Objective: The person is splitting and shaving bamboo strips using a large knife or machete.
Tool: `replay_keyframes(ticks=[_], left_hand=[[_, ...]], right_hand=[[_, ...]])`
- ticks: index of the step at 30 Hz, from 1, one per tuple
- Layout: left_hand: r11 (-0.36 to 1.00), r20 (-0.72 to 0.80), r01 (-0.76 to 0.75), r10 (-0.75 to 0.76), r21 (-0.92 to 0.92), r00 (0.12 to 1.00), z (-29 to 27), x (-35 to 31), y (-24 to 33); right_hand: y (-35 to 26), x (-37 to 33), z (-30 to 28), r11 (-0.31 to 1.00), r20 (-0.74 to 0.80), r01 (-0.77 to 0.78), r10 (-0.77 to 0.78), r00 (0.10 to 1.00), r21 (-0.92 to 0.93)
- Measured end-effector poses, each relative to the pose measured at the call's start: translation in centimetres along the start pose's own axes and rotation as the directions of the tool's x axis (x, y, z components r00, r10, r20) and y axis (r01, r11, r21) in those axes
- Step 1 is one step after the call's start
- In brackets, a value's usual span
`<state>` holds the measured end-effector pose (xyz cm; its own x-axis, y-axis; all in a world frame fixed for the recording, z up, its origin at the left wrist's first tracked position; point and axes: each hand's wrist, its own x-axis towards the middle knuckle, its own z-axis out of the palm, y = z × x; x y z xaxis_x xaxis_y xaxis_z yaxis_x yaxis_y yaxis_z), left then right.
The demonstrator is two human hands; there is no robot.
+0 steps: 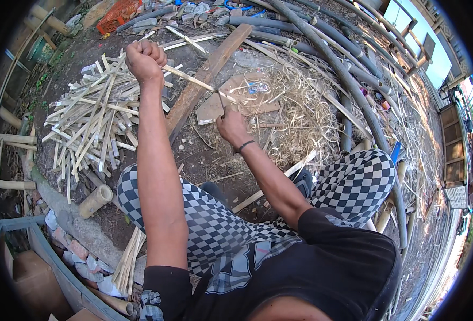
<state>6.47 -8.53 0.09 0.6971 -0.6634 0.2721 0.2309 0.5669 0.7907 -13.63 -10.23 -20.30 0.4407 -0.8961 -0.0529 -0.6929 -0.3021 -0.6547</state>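
My left hand [146, 60] is closed in a fist round one end of a pale bamboo strip [189, 78]. The strip slants down to the right, above a wooden beam [208, 72]. My right hand [231, 127] grips a knife, its handle mostly hidden in the fingers. Its thin dark blade [220, 100] points up and meets the strip near the strip's far end. Under the blade lies a flat brown board [210, 111]. Curly bamboo shavings [300, 115] are heaped to the right of the board.
A large pile of split bamboo strips [94, 115] lies left of my left forearm. Long bamboo poles [348, 80] curve along the right. An orange crate [117, 16] stands at the far left. A cut bamboo piece [95, 200] sits by my left knee, and a bundle of strips [129, 262] below it.
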Motion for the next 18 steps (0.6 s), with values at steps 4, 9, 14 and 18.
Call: replay_keyframes(ticks=[4, 9, 14, 18], left_hand=[[0.999, -0.011, -0.014, 0.015, 0.030, 1.000, 0.0, 0.2, 0.6], [1.000, 0.054, -0.019, 0.021, -0.025, 0.998, 1.0, 0.6, -0.4], [0.999, 0.077, -0.041, 0.042, -0.019, 0.996, 1.8, -1.0, 0.7], [0.994, 0.091, -0.104, 0.100, 0.035, 0.991, 5.1, -2.0, 1.4]], right_hand=[[-3.3, -1.5, -1.6, 0.975, -0.002, 0.215, -0.215, 0.977, 0.062], [6.7, -0.1, 2.2, 0.994, -0.017, -0.098, 0.097, 0.995, -0.053], [6.7, -0.2, 3.5, 0.997, 0.045, -0.030, 0.034, 0.998, -0.078], [6.9, -1.1, 4.9, 0.999, 0.047, 0.017, -0.018, 0.999, 0.030]])
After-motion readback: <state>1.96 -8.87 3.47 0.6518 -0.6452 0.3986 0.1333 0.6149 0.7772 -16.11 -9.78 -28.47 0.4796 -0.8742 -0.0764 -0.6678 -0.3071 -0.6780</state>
